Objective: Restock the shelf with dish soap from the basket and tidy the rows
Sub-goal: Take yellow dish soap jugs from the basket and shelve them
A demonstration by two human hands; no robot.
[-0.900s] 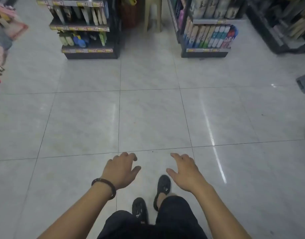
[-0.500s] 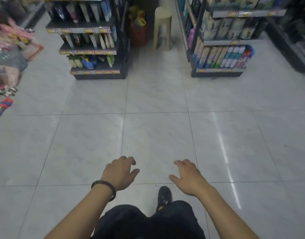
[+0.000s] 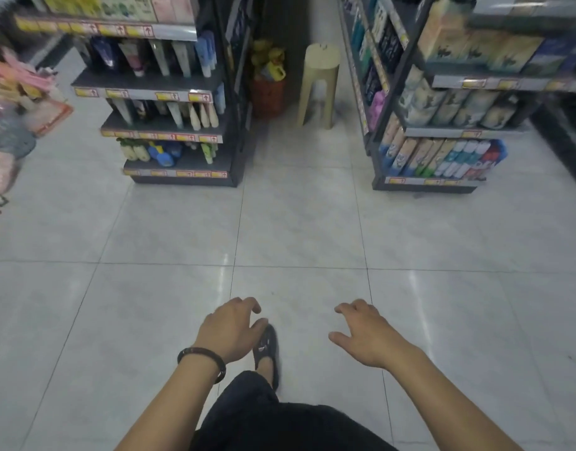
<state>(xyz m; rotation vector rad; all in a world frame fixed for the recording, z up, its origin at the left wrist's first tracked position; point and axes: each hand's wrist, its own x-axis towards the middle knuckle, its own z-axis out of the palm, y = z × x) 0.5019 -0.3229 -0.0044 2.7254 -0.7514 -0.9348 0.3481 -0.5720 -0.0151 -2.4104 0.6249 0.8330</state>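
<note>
Two bare hands hang out in front of the walking person, both empty: the left hand (image 3: 229, 330), with a dark beaded bracelet (image 3: 202, 362) at its wrist, and the right hand (image 3: 365, 336) each have their fingers loosely curled and spread, holding nothing. Below them a dark slip-on shoe (image 3: 266, 349) steps over the pale grey tiled floor (image 3: 299, 222).

Ahead, at the mouth of the aisle between two dark shelving units, an orange basket (image 3: 267, 92) stands on the floor against the end of the left shelving unit (image 3: 169, 125), with yellow bottles (image 3: 268, 65) heaped in it, probably the dish soap, though the blur keeps labels unreadable. A beige plastic stool (image 3: 319, 83) stands just beside the basket, near the right shelving unit (image 3: 443, 131).

The step in hand looks like the approach to the basket. To do it well, the person should walk straight up the middle of the floor, keep clear of the stool's legs, stop close to the basket's front edge, and check the labels before lifting anything.
</note>
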